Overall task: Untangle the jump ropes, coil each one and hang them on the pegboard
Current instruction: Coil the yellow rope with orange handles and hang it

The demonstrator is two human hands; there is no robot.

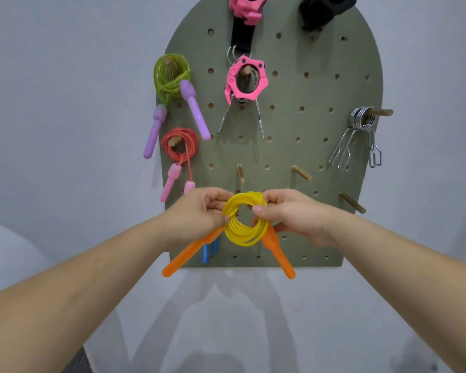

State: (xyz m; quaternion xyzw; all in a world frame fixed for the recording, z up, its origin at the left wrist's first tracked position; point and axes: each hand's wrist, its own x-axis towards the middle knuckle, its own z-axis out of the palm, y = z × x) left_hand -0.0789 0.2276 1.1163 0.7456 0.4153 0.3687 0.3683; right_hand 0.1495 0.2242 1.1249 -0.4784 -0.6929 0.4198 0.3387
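While pinching yellow coil (244,227) by opposite rims, left hand (199,211) and right hand (288,214) both curled tight on it: held upright, ring face-on to pegboard (307,157). Dangling below, splayed outward: orange handles (189,254). Directly above coil, about equally near both hands: bare peg (240,173). Farther right: two more. Already hung upper left: green rope (171,76), red rope (179,144). Probably next: lift, slip ring over peg.

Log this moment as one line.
left hand: pinches yellow coil | right hand: pinches yellow coil | orange handles: dangling | hung on pegboard: green rope, red rope | peg contact: cannot tell
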